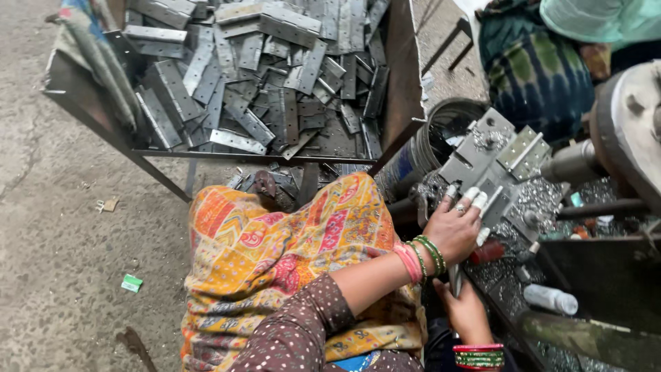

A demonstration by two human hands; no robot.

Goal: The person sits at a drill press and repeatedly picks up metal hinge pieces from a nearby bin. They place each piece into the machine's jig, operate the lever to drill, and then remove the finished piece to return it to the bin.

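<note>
My left hand point(453, 226), fingertips wrapped in white tape, reaches to the right and grips a grey metal hinge plate point(482, 180) set in the jig of a machine. A second hinge leaf point(525, 151) lies open on the jig just beyond it. My right hand point(465, 311), lower down with red and green bangles, closes around a thin metal lever point(455, 279) that rises toward the left wrist. An orange patterned cloth point(275, 255) covers my lap on the left.
A metal-framed tray point(403, 69) heaped with several grey hinge plates stands ahead. A dark bucket point(441, 131) sits beside it. Another person in green-blue clothing point(537, 69) is at top right. The machine's wheel point(630, 124), metal shavings point(551, 200) and a white bottle point(551, 300) crowd the right.
</note>
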